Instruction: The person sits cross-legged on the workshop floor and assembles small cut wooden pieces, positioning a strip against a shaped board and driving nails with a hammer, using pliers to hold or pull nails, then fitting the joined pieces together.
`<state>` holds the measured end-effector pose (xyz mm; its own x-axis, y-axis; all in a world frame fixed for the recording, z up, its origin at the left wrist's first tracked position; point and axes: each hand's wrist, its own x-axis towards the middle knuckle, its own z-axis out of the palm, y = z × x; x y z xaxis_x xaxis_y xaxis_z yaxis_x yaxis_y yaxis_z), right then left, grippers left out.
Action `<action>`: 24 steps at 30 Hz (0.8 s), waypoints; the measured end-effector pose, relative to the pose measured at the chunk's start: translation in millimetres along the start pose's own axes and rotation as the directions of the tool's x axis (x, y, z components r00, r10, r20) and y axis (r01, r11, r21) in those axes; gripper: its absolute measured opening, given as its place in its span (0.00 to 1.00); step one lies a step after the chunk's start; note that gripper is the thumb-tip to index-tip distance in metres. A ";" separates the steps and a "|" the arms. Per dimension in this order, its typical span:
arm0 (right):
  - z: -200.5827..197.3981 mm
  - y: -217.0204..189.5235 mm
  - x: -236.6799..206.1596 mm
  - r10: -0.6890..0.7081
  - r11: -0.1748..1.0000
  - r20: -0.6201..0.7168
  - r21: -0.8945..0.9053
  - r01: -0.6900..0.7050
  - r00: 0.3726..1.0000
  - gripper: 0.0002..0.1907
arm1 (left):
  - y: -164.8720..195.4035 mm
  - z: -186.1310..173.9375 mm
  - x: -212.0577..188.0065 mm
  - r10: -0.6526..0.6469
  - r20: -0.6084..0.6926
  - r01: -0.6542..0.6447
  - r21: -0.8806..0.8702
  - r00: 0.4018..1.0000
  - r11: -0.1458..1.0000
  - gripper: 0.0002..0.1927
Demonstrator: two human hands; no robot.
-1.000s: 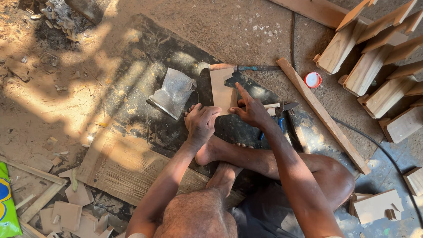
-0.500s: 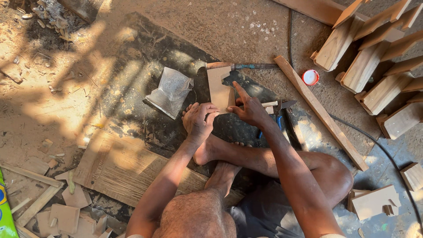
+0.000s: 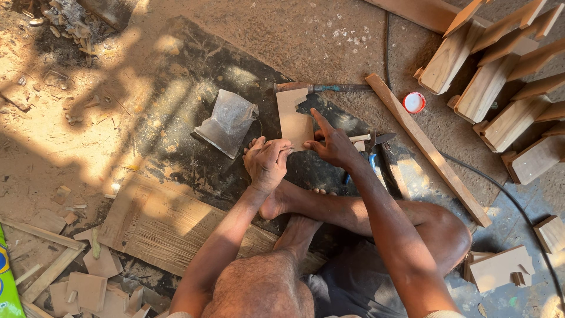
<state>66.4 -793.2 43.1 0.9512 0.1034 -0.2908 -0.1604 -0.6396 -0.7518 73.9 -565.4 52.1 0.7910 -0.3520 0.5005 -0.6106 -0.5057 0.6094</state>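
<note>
The left hand [image 3: 268, 160] is closed on the near edge of a notched wooden piece [image 3: 293, 121] on the floor [image 3: 329, 35], while the right hand [image 3: 334, 143] presses it with its forefinger extended, left of a chisel [image 3: 376, 140].

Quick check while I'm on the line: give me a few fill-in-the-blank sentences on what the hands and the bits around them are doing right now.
1. Both hands rest on a flat notched piece of ____ lying on the dark mat.
2. The right hand has its ____ finger stretched out along the piece.
3. The clear plastic bag lies on the same side as the ____ hand.
4. The small round lid beside the long wooden strip is ____ and white.

Missing words: wood; index; left; red
</note>
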 end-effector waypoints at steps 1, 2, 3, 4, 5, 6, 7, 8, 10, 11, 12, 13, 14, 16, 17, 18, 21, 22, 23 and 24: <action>0.3 0.0 0.1 0.002 1.000 -0.001 -0.001 -0.002 1.000 0.52 | 0.0 -0.2 -0.4 0.008 -0.002 -0.009 -0.011 1.000 1.000 0.16; 0.6 0.2 0.0 0.005 1.000 -0.001 -0.002 -0.005 1.000 0.52 | -0.1 0.0 -1.2 0.016 -0.005 -0.016 -0.023 1.000 1.000 0.16; 0.9 0.4 0.0 0.004 1.000 0.000 0.001 -0.004 1.000 0.52 | -0.4 0.5 -2.2 0.024 -0.008 -0.024 -0.034 1.000 0.999 0.15; 1.2 0.7 0.0 0.003 1.000 0.000 0.005 -0.003 1.000 0.52 | -1.0 1.4 -3.3 0.025 0.003 -0.025 -0.019 1.000 1.000 0.15; 1.6 1.0 -0.2 0.003 1.000 0.000 0.009 -0.003 1.000 0.52 | -1.7 2.6 -4.7 0.026 0.015 -0.026 -0.004 1.000 1.000 0.14; 1.9 1.3 0.0 -0.001 1.000 -0.004 0.001 0.001 1.000 0.52 | -2.7 4.2 -5.8 0.028 0.025 -0.028 0.011 0.999 1.000 0.13; 2.3 1.6 0.2 -0.005 1.000 -0.007 -0.008 0.005 1.000 0.52 | -3.7 6.0 -6.8 0.027 0.031 -0.026 -0.014 0.999 1.000 0.13; 2.7 1.8 0.4 -0.007 1.000 -0.010 -0.017 0.007 1.000 0.52 | -4.4 7.8 -7.9 0.025 0.037 -0.024 -0.039 0.999 0.999 0.12; 3.6 1.9 1.2 -0.026 0.999 -0.013 -0.024 0.026 1.000 0.52 | -6.3 10.2 -9.1 0.032 0.040 -0.030 -0.048 0.999 0.998 0.11; 4.1 1.8 1.5 -0.035 0.999 -0.013 -0.026 0.035 0.999 0.52 | -6.8 10.5 -9.5 0.038 0.038 -0.037 -0.031 0.999 0.999 0.10; 4.6 1.6 1.8 -0.045 0.999 -0.019 -0.023 0.044 0.999 0.52 | -7.1 10.5 -9.6 0.044 0.037 -0.044 -0.014 0.998 0.999 0.09; 5.0 1.2 2.0 -0.056 0.998 -0.026 -0.021 0.055 0.998 0.52 | -7.3 9.9 -9.5 0.053 0.035 -0.054 0.012 0.998 0.998 0.09; 5.2 0.9 2.4 -0.067 0.998 -0.034 -0.019 0.067 0.997 0.52 | -7.1 9.2 -9.3 0.063 0.032 -0.064 0.039 0.997 0.997 0.08; 5.7 0.3 2.8 -0.034 0.999 -0.020 -0.019 0.033 0.999 0.52 | -6.3 7.3 -9.1 0.069 0.028 -0.070 0.062 0.997 0.996 0.07; 5.9 0.0 3.2 -0.018 1.000 -0.013 -0.021 0.018 1.000 0.52 | -6.0 6.7 -9.0 0.067 0.021 -0.068 0.061 0.998 0.996 0.07; 6.2 -0.2 3.3 -0.018 1.000 -0.010 -0.020 0.018 1.000 0.52 | -6.0 6.3 -9.1 0.066 0.016 -0.067 0.059 0.998 0.996 0.07; 7.3 -0.1 4.2 -0.026 1.000 -0.010 -0.017 0.026 1.000 0.52 | -7.8 7.5 -10.4 0.086 -0.012 -0.085 0.070 0.996 0.994 0.07; 7.9 0.1 4.7 -0.035 0.999 -0.015 -0.016 0.035 0.999 0.52 | -9.4 8.6 -10.7 0.072 -0.005 -0.071 0.043 0.997 0.997 0.07; 8.4 0.4 5.2 -0.043 0.999 -0.019 -0.015 0.043 0.999 0.52 | -11.1 9.7 -11.2 0.056 0.004 -0.056 0.017 0.998 0.998 0.06; 9.0 0.8 5.6 -0.039 0.999 -0.017 -0.021 0.039 0.999 0.52 | -12.3 10.9 -12.2 0.040 0.014 -0.040 -0.010 0.999 0.999 0.06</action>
<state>69.2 -786.2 35.5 0.9611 0.1154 -0.2510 -0.1177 -0.6508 -0.7500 72.2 -563.5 31.8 0.7664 -0.3829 0.5157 -0.6420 -0.4836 0.5950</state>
